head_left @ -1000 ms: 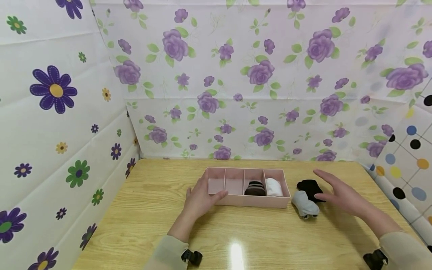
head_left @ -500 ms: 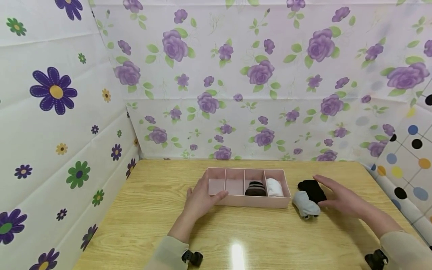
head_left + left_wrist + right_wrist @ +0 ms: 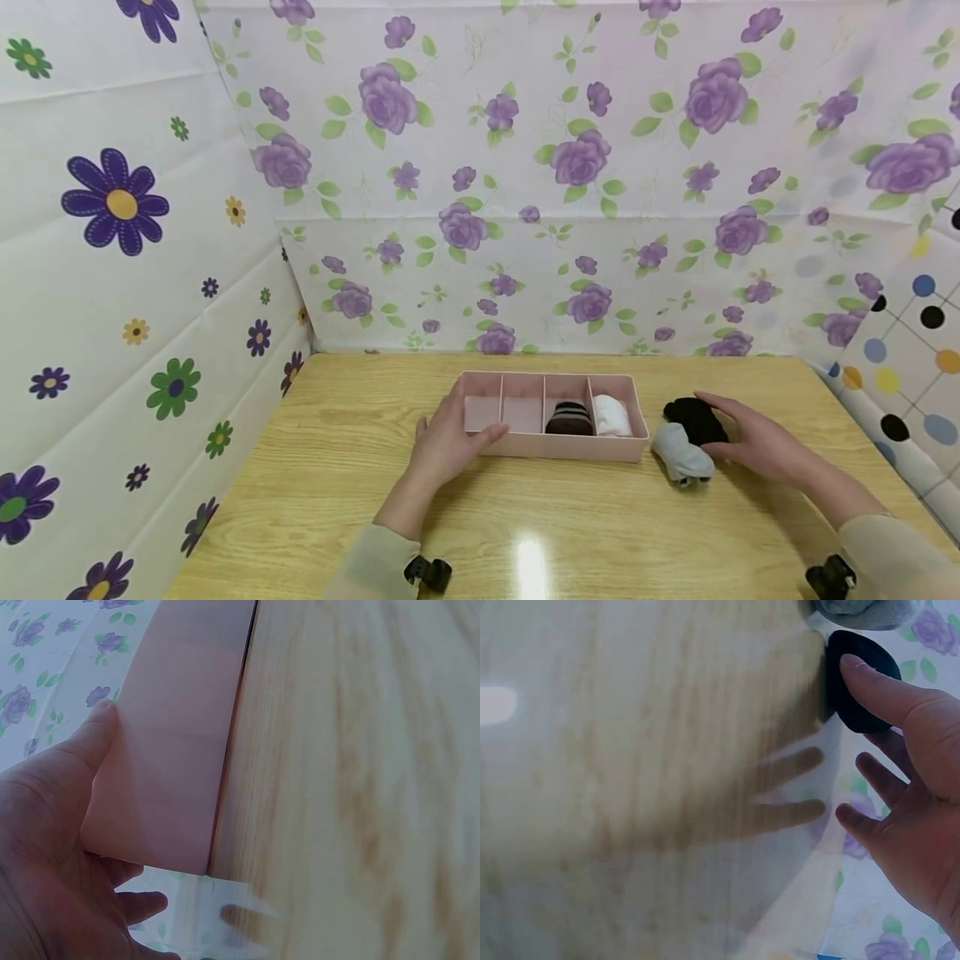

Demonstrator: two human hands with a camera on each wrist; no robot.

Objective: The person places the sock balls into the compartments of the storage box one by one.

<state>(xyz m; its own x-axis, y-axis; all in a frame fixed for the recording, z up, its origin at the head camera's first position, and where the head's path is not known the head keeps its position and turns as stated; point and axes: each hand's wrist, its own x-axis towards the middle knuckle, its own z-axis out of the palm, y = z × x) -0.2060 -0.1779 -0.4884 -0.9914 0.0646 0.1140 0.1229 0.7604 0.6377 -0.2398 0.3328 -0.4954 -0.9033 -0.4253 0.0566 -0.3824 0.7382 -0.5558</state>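
Note:
A pink divided storage box stands on the table, with a rolled striped dark sock pair in one compartment. A white rolled sock pair fills the rightmost compartment. My left hand grips the box's left end, thumb at the front rim and fingers round the end wall. To the right of the box, my right hand pinches a black rolled sock pair between thumb and index finger; its other fingers are spread in the right wrist view. A grey rolled sock pair lies against the black one.
The wooden table reaches back to a flowered cloth wall. Another flowered wall stands on the left, and a dotted one on the right. Black wrist cameras are strapped to both sleeves.
My right hand has come down onto the black sock pair, and its thumb and index finger have closed in on it. The left hand has stayed on the box.

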